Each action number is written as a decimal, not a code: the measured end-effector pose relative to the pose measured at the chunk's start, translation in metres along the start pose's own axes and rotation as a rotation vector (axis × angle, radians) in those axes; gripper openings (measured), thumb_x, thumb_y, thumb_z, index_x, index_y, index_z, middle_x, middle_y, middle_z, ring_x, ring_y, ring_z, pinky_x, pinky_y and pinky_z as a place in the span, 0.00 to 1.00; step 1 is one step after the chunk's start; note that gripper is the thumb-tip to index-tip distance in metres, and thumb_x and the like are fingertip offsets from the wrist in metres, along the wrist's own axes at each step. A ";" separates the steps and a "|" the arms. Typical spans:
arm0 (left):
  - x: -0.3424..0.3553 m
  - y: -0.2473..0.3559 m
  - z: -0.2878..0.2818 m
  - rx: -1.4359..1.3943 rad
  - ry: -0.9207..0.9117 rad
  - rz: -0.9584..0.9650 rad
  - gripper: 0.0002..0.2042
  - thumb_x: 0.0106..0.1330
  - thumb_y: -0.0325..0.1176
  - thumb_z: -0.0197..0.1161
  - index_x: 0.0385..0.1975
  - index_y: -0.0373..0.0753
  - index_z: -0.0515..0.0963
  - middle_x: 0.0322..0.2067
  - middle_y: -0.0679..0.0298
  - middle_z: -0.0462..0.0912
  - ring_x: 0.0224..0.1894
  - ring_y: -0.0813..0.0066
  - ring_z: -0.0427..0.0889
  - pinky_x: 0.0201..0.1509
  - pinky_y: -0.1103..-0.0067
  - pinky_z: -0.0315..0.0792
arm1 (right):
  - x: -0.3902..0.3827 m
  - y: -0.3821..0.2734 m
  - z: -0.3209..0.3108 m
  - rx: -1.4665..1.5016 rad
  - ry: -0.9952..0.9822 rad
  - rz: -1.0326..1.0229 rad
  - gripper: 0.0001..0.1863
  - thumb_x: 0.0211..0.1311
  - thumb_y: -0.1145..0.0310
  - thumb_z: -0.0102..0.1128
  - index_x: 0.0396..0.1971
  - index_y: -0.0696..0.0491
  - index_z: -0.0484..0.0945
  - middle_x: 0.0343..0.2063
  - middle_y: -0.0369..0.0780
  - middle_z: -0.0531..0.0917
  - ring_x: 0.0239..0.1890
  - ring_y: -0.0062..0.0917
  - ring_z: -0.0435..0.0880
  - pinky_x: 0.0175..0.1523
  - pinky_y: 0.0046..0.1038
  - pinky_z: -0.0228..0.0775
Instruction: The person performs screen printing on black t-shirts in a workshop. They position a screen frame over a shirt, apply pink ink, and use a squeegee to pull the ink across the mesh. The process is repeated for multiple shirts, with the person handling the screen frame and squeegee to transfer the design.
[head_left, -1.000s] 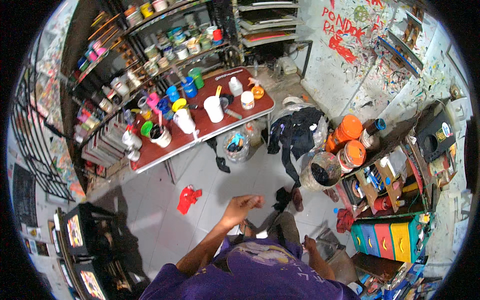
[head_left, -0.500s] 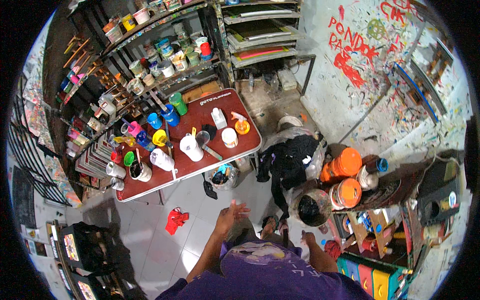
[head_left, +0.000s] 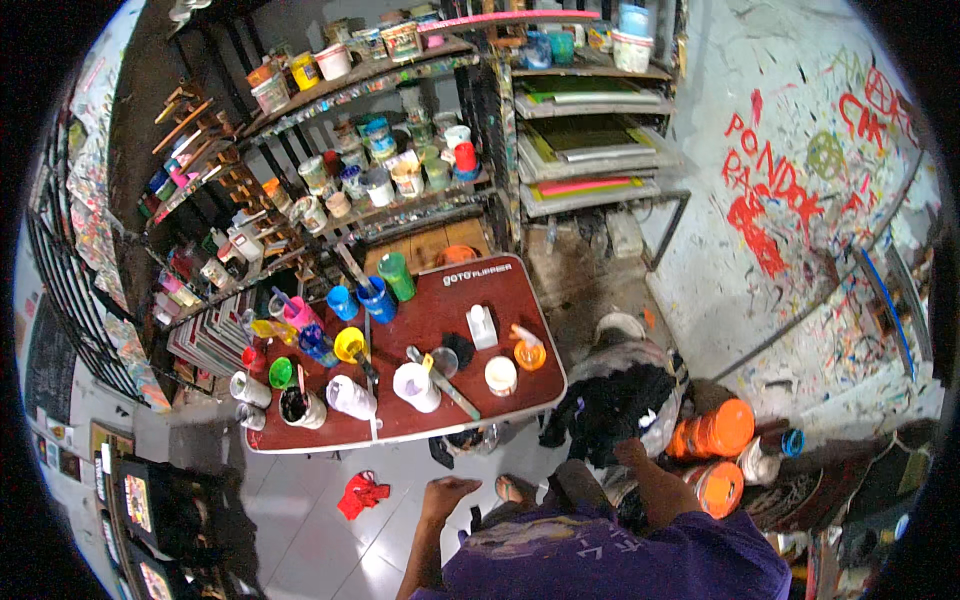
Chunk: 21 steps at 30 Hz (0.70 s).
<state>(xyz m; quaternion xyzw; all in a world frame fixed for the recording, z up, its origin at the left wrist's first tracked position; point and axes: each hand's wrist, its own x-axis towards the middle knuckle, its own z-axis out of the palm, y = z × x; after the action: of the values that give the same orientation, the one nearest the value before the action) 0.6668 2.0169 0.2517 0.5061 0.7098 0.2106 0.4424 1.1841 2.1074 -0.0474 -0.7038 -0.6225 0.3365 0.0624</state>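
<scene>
Left hand (head_left: 452,494): empty, fingers loose; we look between grips.
Right hand (head_left: 631,453): by the black cloth (head_left: 615,400); can't tell if we're gripping.
Black cloth: heaped right of the red table (head_left: 450,312).
Red table: reaching over it means leaning in.

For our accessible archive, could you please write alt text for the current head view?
A person in purple faces a reddish table crowded with cups and tubs, left hand short of it, right hand by a black cloth heap.
</scene>
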 end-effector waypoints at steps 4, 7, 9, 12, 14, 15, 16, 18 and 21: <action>0.001 -0.009 -0.016 -0.436 0.016 -0.136 0.24 0.66 0.53 0.67 0.36 0.32 0.86 0.37 0.58 0.90 0.39 0.72 0.88 0.46 0.75 0.79 | 0.117 -0.019 -0.014 -0.394 0.286 -0.490 0.25 0.61 0.43 0.62 0.45 0.50 0.77 0.30 0.44 0.82 0.29 0.39 0.83 0.33 0.45 0.74; 0.003 -0.010 -0.010 -0.517 0.001 -0.252 0.31 0.71 0.60 0.56 0.39 0.30 0.85 0.41 0.56 0.89 0.41 0.68 0.88 0.48 0.74 0.78 | 0.195 -0.057 -0.071 0.467 -0.118 0.101 0.31 0.66 0.36 0.51 0.51 0.51 0.76 0.29 0.45 0.82 0.28 0.37 0.85 0.31 0.42 0.77; 0.005 -0.003 -0.005 -0.535 0.035 -0.319 0.35 0.73 0.63 0.49 0.41 0.29 0.85 0.43 0.56 0.88 0.41 0.66 0.88 0.49 0.75 0.77 | 0.231 -0.101 -0.121 0.816 -0.171 0.296 0.39 0.68 0.30 0.44 0.55 0.53 0.74 0.30 0.47 0.83 0.27 0.34 0.86 0.31 0.38 0.79; 0.007 0.022 0.010 -0.623 0.078 -0.400 0.39 0.73 0.66 0.44 0.42 0.28 0.84 0.43 0.55 0.88 0.44 0.66 0.88 0.49 0.75 0.77 | 0.289 -0.175 -0.212 0.937 -0.139 0.218 0.49 0.63 0.25 0.43 0.67 0.54 0.63 0.39 0.50 0.84 0.33 0.36 0.87 0.37 0.39 0.82; 0.007 0.047 0.021 -0.658 0.060 -0.457 0.38 0.73 0.65 0.45 0.45 0.28 0.83 0.45 0.54 0.87 0.46 0.64 0.87 0.50 0.73 0.77 | 0.334 -0.213 -0.265 1.002 -0.117 0.258 0.52 0.61 0.24 0.46 0.72 0.52 0.57 0.47 0.50 0.82 0.40 0.36 0.87 0.45 0.41 0.82; 0.009 0.060 0.028 -0.663 0.039 -0.462 0.38 0.73 0.65 0.45 0.46 0.28 0.83 0.46 0.54 0.87 0.47 0.64 0.87 0.51 0.73 0.77 | 0.356 -0.225 -0.284 1.048 -0.096 0.163 0.53 0.60 0.24 0.48 0.74 0.50 0.56 0.50 0.50 0.81 0.43 0.36 0.86 0.49 0.42 0.81; 0.012 0.074 0.036 -0.672 0.026 -0.470 0.38 0.73 0.65 0.46 0.47 0.27 0.82 0.47 0.53 0.86 0.48 0.63 0.87 0.51 0.73 0.77 | 0.385 -0.233 -0.305 1.126 -0.101 0.168 0.53 0.59 0.25 0.50 0.74 0.49 0.55 0.50 0.49 0.81 0.44 0.35 0.86 0.51 0.42 0.80; 0.018 0.101 0.049 -0.676 0.016 -0.508 0.37 0.73 0.64 0.47 0.50 0.26 0.80 0.50 0.53 0.85 0.50 0.61 0.86 0.54 0.71 0.76 | 0.446 -0.242 -0.332 1.247 -0.086 0.088 0.52 0.59 0.27 0.54 0.74 0.47 0.55 0.49 0.48 0.81 0.44 0.35 0.85 0.51 0.41 0.80; 0.028 0.134 0.062 -0.675 0.005 -0.487 0.38 0.72 0.64 0.50 0.47 0.25 0.82 0.49 0.52 0.86 0.50 0.60 0.85 0.59 0.69 0.75 | 0.540 -0.241 -0.356 1.502 -0.384 -0.091 0.32 0.67 0.37 0.55 0.61 0.42 0.70 0.36 0.41 0.82 0.37 0.32 0.84 0.44 0.37 0.82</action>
<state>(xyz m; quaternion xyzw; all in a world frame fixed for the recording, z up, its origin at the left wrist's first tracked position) 0.7876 2.0863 0.3082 0.1497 0.7010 0.3221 0.6184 1.1778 2.7737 0.1333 -0.3757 -0.2559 0.7815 0.4274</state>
